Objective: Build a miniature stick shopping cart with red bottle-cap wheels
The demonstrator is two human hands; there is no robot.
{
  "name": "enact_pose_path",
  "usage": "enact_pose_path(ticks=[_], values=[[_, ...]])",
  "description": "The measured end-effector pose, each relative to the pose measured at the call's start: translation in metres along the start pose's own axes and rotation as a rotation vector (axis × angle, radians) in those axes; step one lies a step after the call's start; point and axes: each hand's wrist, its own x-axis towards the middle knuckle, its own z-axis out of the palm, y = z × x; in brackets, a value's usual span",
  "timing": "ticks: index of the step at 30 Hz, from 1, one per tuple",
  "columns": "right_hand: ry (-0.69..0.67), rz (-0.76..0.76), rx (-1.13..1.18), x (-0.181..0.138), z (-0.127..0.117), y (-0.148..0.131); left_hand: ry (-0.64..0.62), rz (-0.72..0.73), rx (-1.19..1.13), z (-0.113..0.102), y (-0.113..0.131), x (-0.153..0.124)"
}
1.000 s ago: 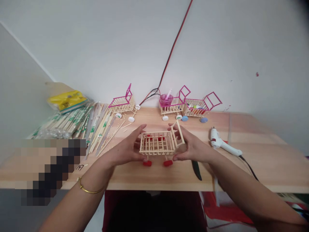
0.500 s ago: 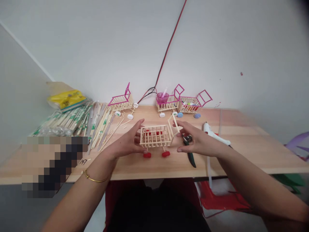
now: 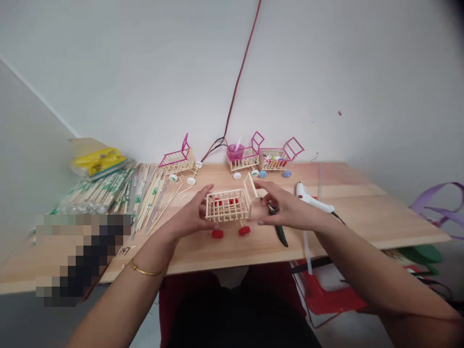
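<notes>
A small model shopping cart [image 3: 232, 207] of bare wooden sticks, with red wheels, stands in front of me, its raised handle frame at the right. My left hand [image 3: 192, 212] curls round its left end, thumb low at the front by a wheel and fingers behind. On the other side, my right hand [image 3: 284, 205] is beside the handle end, thumb and fingers apart, with a gap between the thumb and the basket. Dark-handled pliers [image 3: 280, 235] lie partly under the right hand.
Several finished carts with magenta rims, one of them [image 3: 177, 162] at the back left, stand along the wall. A purple cup [image 3: 235, 152] sits by the middle one. Wooden sticks [image 3: 148, 195] and packed chopsticks [image 3: 97, 191] lie left. A white glue gun [image 3: 313, 199] rests right.
The view has swung slightly to the right, so the scene sits farther left. Cart and hands keep nearly the same places relative to each other.
</notes>
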Motion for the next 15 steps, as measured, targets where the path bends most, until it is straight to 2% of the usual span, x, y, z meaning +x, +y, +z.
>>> enact_pose_path(ticks=[3, 6, 8, 10, 15], values=[[0.149, 0.116, -0.038, -0.024, -0.018, 0.020, 0.045, -0.014, 0.008, 0.001, 0.003, -0.001], [0.349, 0.324, -0.175, -0.051, -0.038, 0.054, 0.072, 0.010, 0.023, 0.001, 0.004, -0.002], [0.364, 0.456, -0.331, -0.064, -0.048, 0.076, 0.078, 0.018, 0.040, 0.003, 0.004, -0.002], [0.318, 0.533, -0.425, -0.072, -0.054, 0.096, 0.093, 0.028, 0.054, 0.005, 0.003, -0.002], [0.280, 0.654, -0.573, -0.066, -0.044, 0.129, 0.094, 0.076, 0.075, 0.006, -0.003, -0.001]])
